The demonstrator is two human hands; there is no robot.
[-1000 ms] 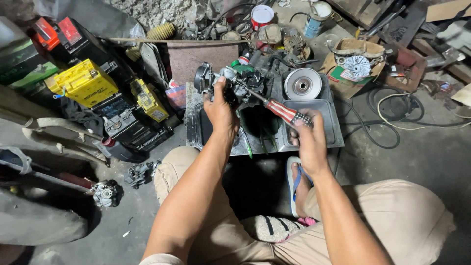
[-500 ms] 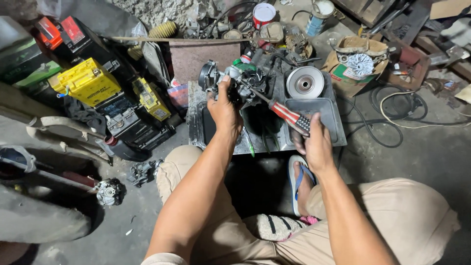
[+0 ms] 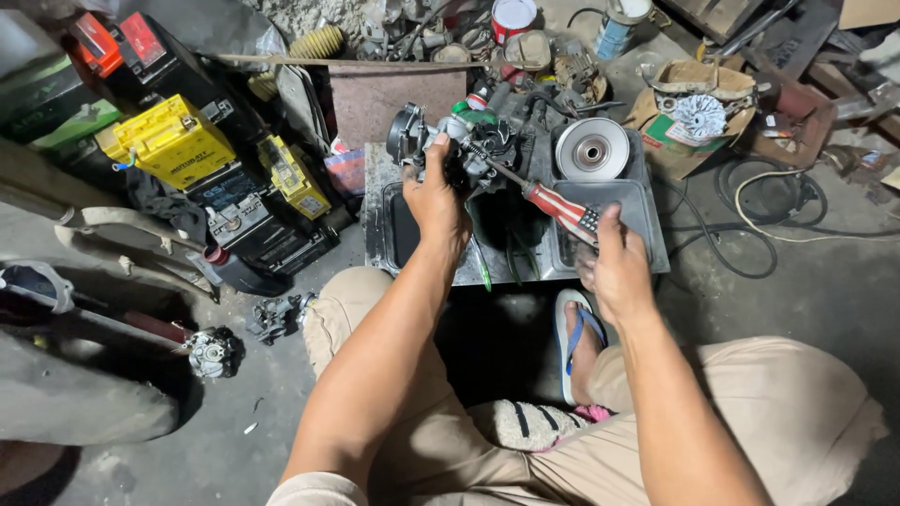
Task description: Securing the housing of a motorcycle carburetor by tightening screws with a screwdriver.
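My left hand [image 3: 433, 199] grips a grey metal carburetor [image 3: 461, 142] and holds it up over a metal tray [image 3: 375, 225]. My right hand [image 3: 614, 267] is closed around the red-and-white striped handle of a screwdriver [image 3: 561, 206]. Its shaft runs up and to the left, and the tip rests in the carburetor body. Both forearms reach out over my bent knees in tan trousers.
A round silver pulley disc [image 3: 592, 150] lies on the tray's far right. Yellow and black batteries [image 3: 178, 145] stack at the left. A second carburetor [image 3: 214, 353] lies on the concrete floor. A cardboard box with a fan-like part [image 3: 698, 114] and black cables [image 3: 750, 201] sit at the right.
My right hand has slid down the screwdriver handle toward me and the view has shifted slightly. My left hand keeps its hold on the carburetor.
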